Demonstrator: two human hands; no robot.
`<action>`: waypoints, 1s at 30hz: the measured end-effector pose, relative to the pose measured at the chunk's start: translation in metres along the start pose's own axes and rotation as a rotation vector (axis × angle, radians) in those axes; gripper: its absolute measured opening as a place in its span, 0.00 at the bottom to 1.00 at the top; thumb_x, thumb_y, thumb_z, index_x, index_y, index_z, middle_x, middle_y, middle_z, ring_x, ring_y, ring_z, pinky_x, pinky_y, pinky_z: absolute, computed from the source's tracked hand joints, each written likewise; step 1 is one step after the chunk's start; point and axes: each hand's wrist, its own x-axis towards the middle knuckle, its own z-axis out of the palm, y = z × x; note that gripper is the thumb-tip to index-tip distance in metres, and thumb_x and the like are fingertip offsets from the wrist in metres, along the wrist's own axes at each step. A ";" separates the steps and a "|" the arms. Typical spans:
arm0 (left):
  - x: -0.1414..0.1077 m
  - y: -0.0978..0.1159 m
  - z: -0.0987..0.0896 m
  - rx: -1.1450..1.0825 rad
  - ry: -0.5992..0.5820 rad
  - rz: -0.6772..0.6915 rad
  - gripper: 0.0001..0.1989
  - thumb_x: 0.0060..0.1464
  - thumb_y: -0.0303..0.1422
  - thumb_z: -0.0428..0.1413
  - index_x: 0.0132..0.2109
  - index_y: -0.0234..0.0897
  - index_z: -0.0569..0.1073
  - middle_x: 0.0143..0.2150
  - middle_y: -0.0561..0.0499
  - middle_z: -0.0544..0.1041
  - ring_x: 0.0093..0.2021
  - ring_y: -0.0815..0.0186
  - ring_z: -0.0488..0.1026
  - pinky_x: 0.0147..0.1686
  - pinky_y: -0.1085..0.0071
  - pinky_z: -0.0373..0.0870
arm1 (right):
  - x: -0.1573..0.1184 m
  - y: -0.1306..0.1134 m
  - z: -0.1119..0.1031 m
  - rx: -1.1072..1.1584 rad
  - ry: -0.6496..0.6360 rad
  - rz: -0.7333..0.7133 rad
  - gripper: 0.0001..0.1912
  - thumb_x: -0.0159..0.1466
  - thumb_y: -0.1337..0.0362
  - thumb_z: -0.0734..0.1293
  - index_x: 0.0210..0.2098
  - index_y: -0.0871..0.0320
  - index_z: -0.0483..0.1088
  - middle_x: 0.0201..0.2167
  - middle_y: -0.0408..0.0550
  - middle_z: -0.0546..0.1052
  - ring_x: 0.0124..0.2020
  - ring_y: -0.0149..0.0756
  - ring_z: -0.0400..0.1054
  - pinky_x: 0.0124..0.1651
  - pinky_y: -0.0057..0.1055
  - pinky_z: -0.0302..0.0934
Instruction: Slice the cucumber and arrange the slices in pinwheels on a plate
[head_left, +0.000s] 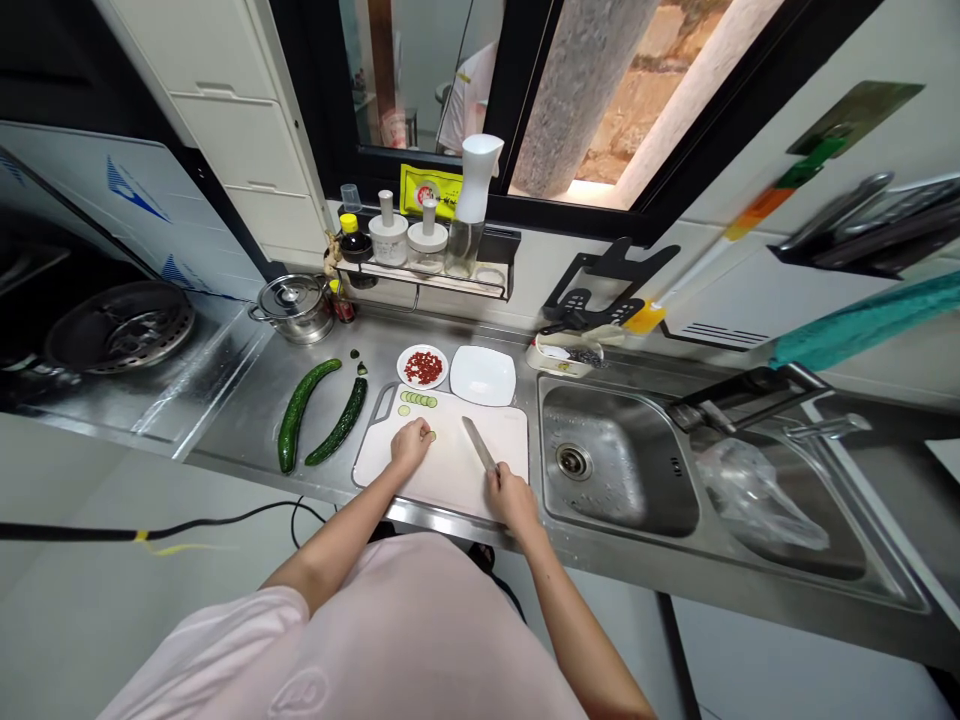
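My right hand (514, 497) is wrapped round the handle of a kitchen knife (478, 443), whose blade points away from me over the white cutting board (457, 480). Fingers curled together, my left hand (410, 446) pinches a thin cucumber slice (433, 436) at its fingertips, just above or on the board. A short row of overlapping cucumber slices (418, 399) lies near the board's far edge, with a single slice (404, 410) below it. Left of the board lie two whole-looking cucumbers, a smooth long one (304, 410) and a darker one (341, 425).
Behind the board stand a plate of chopped red pieces (401, 368) and a white square dish (484, 376). Cucumber ends (361, 369) lie nearby. A steel pot (300, 322) and wok (120, 325) stand left; a sink (622, 480) is right. A condiment shelf (427, 280) hangs behind.
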 end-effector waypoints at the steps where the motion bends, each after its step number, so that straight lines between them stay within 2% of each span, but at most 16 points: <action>1: 0.002 -0.002 -0.001 -0.034 -0.006 -0.023 0.05 0.53 0.36 0.54 0.37 0.42 0.72 0.35 0.54 0.75 0.35 0.68 0.70 0.33 0.74 0.60 | 0.000 0.000 0.000 -0.004 -0.007 -0.005 0.18 0.70 0.55 0.50 0.50 0.57 0.62 0.39 0.54 0.75 0.42 0.40 0.70 0.40 0.30 0.55; 7: 0.022 -0.019 -0.021 -0.142 0.107 -0.171 0.08 0.51 0.37 0.55 0.38 0.40 0.72 0.33 0.54 0.76 0.34 0.69 0.72 0.34 0.75 0.62 | -0.001 -0.001 0.000 -0.033 0.002 -0.039 0.17 0.70 0.56 0.49 0.49 0.56 0.63 0.38 0.54 0.76 0.40 0.41 0.71 0.39 0.31 0.56; 15: 0.034 -0.021 -0.033 -0.019 0.154 -0.252 0.11 0.53 0.36 0.52 0.43 0.45 0.73 0.36 0.52 0.77 0.37 0.65 0.72 0.37 0.72 0.63 | -0.003 -0.008 -0.001 -0.059 -0.008 -0.026 0.19 0.70 0.57 0.48 0.48 0.58 0.63 0.37 0.55 0.76 0.40 0.41 0.71 0.40 0.31 0.57; 20: 0.033 -0.024 -0.034 0.059 0.157 -0.228 0.12 0.55 0.35 0.50 0.45 0.45 0.73 0.37 0.49 0.76 0.40 0.61 0.72 0.38 0.69 0.63 | -0.004 -0.008 -0.002 -0.052 0.005 -0.012 0.19 0.70 0.57 0.48 0.47 0.58 0.64 0.37 0.54 0.76 0.39 0.41 0.71 0.38 0.31 0.57; 25: 0.030 -0.025 -0.036 0.099 0.162 -0.188 0.12 0.56 0.36 0.49 0.46 0.43 0.72 0.43 0.46 0.74 0.43 0.58 0.71 0.40 0.67 0.64 | -0.002 -0.008 -0.006 -0.033 -0.028 0.002 0.18 0.70 0.58 0.49 0.48 0.58 0.64 0.39 0.55 0.75 0.41 0.39 0.70 0.40 0.31 0.56; 30: 0.030 -0.019 -0.035 0.125 0.206 -0.058 0.13 0.57 0.35 0.48 0.47 0.41 0.71 0.47 0.44 0.71 0.47 0.58 0.69 0.46 0.66 0.64 | 0.002 -0.008 -0.006 -0.030 -0.026 -0.011 0.18 0.70 0.57 0.49 0.47 0.58 0.64 0.39 0.55 0.75 0.41 0.40 0.70 0.39 0.31 0.57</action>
